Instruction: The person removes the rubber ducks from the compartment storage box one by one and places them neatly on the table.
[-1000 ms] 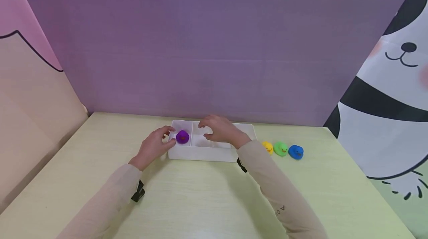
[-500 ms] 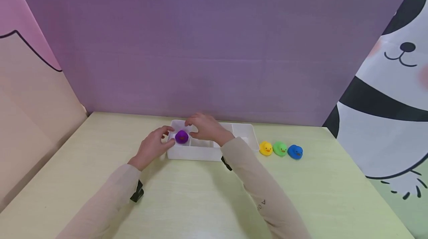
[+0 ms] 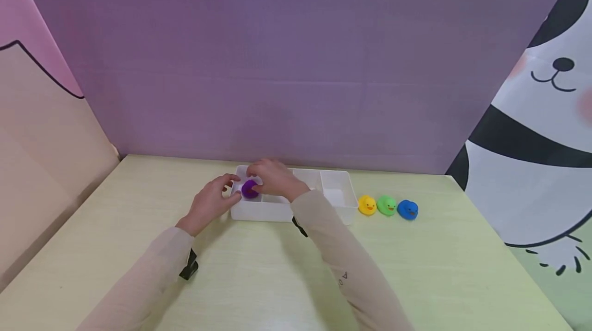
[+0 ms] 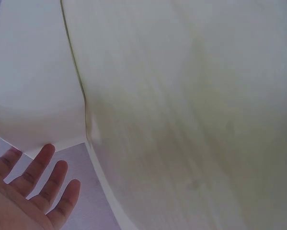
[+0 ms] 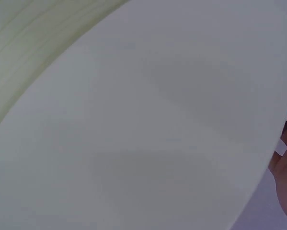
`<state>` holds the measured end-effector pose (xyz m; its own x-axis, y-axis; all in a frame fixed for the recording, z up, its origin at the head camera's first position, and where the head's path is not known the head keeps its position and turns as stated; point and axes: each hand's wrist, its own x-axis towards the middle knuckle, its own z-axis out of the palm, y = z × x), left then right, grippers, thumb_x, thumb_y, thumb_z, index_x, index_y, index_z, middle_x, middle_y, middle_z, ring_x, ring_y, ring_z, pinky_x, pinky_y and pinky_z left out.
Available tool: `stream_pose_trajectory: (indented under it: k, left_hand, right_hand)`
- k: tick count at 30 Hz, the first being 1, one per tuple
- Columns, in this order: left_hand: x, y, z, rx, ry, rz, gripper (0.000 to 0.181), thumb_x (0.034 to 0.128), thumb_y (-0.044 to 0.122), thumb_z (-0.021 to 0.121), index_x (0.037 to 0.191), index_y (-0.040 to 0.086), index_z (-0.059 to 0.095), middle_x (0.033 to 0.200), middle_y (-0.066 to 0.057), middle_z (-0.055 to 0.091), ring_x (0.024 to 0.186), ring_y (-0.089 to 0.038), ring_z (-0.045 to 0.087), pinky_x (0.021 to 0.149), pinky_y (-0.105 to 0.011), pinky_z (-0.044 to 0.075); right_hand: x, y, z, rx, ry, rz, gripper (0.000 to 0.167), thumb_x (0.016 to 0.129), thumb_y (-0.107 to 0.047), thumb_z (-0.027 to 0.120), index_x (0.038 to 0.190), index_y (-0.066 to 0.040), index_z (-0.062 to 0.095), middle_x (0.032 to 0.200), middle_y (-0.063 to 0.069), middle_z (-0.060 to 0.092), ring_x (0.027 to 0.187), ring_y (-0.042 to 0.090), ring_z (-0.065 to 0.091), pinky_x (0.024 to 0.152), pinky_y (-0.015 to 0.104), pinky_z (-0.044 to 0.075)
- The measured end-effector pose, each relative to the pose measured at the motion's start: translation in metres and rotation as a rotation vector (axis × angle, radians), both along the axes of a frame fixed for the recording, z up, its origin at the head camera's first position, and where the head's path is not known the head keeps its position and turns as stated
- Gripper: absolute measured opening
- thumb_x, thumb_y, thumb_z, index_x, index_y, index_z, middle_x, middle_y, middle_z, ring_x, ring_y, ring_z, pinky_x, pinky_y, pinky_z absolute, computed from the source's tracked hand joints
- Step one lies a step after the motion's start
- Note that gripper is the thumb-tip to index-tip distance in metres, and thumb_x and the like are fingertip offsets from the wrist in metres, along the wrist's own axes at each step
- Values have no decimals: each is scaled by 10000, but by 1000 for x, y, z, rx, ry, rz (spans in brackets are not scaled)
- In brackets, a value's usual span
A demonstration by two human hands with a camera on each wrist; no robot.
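Observation:
A white box [image 3: 261,212] with several compartments stands near the table's far edge. In its leftmost compartment sits a small purple rubber duck [image 3: 250,189], partly covered by a thumb. My left hand [image 3: 210,202] is at the box's left end, fingers and thumb spread at its corners; the left wrist view has its fingers [image 4: 35,175] nearly straight beside the white wall. My right hand [image 3: 277,179] reaches over the box to the duck. Its thumb overlaps the duck's right side, while the fingers arch above and behind it, with a gap visible between them and the duck.
To the right of the box, a yellow duck [image 3: 367,205], a green duck [image 3: 387,205] and a blue duck [image 3: 408,209] stand in a row on the pale wooden table [image 3: 259,279]. A purple cloth [image 3: 296,63] hangs behind the table.
My right hand has moved left along the box, from the middle compartments to the purple duck. The yellow duck is now fully uncovered. My left hand stays at the box's left end.

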<state>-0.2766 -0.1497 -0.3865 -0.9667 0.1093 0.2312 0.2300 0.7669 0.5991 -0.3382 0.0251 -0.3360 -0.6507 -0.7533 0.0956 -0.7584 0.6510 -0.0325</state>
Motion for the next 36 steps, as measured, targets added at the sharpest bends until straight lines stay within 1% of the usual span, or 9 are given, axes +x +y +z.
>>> stream_pose_trajectory:
  k: [3,12,18,26,36]
  left_hand:
    - [0,0,0,2,4,0,395,839,307,565,1201,154,538,1135,-114,606,1011,-293,577,761,-455,496]
    - [0,-1,0,5,-2,-5,396,839,303,550,1207,159,532,1139,-109,605,1021,-290,578,772,-462,491]
    - [-1,-1,-1,1,-1,-6,398,840,307,543,1208,157,528,1136,-109,603,1016,-287,577,770,-456,490]
    - [-2,0,-3,-1,5,1,395,839,313,547,1204,164,530,1119,-94,608,1002,-275,579,767,-440,485]
    - [1,1,-2,4,-8,-5,399,843,306,549,1216,165,524,1144,-102,603,1020,-282,572,776,-453,484]
  right_hand:
    - [-1,-4,-2,13,8,1,287,801,-195,683,1077,-125,654,1074,2,664,985,161,560,893,332,441]
    - [-7,-13,-10,91,15,-51,289,794,-220,693,1073,-158,651,1039,-20,658,929,139,542,863,311,437]
    - [-9,-16,-11,94,-15,-79,271,796,-206,688,1061,-158,655,1010,-30,657,870,128,525,800,278,445]
    - [-8,-19,-12,103,-34,-87,234,799,-152,661,1033,-155,657,983,-26,658,854,129,519,776,273,438]
    - [-6,-20,-12,109,-57,-101,183,812,-155,646,995,-148,656,925,-19,655,810,140,515,753,264,429]
